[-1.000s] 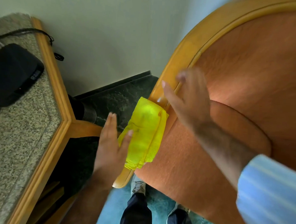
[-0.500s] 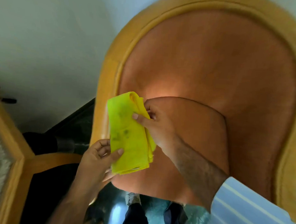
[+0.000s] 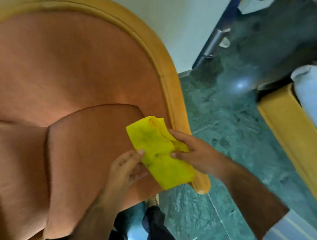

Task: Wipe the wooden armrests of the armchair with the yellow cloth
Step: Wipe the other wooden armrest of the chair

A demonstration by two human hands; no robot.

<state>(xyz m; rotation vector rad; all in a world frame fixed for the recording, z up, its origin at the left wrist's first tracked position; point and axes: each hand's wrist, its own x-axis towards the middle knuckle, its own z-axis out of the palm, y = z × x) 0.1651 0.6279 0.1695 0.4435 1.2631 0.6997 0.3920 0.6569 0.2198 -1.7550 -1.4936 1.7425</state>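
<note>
A: Folded yellow cloth [image 3: 159, 152] held in the air between both hands, just beside the right wooden armrest [image 3: 182, 124]. Left hand [image 3: 124, 168] pinches one edge; right hand [image 3: 194, 153] clamps the other

B: Risk: soiled face meets wood, smearing. Loose folds may slip open if either pinch slackens mid-stroke

Cloth [image 3: 160, 154]: bright yellow, dark smudges
Armchair upholstery [image 3: 75, 72]: orange-terracotta
Armchair frame [image 3: 174, 95]: honey-toned wood
Floor [image 3: 226, 122]: mottled green marble
Sleeve [image 3: 292, 232]: pale blue, striped
</note>
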